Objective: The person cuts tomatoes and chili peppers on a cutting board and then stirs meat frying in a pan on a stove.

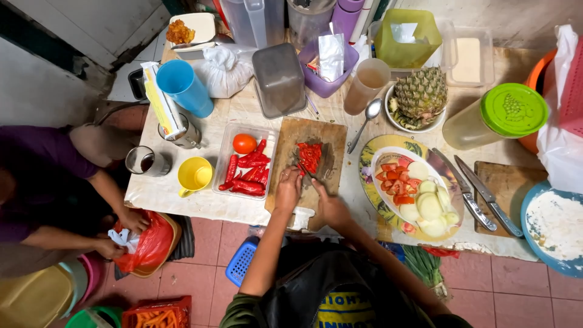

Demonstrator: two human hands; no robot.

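Resting on a wooden cutting board (pixel 331 136) at the centre of the frame, a small heap of chopped red chilies (pixel 310 155) shows as bright, glossy pieces, cut short and lying close together. The left hand (pixel 288 189) sits at the board's lower left edge with fingers curled down onto the wood just beside the heap, seemingly pinning a chili piece, though the view is too small to be sure. The right hand (pixel 328 205) comes in from the lower right, its fingers closed around the handle of a knife (pixel 307 174) whose blade points up toward the red pieces.

Left of the board stands a clear plastic tray (pixel 226 155) holding whole red chilies (pixel 246 176) and one round tomato (pixel 244 143). A yellow mug (pixel 194 175) stands just beside the tray. To the right, an oval plate (pixel 368 159) carries tomato chunks (pixel 396 182) and pale vegetable slices (pixel 430 206); two table knives (pixel 480 195) lie next to it. A pineapple (pixel 420 96) sits in a bowl in the upper right, near a jar with a green lid (pixel 514 109). At the left edge of the frame another person's hands (pixel 124 234) handle a red plastic bag (pixel 152 243).
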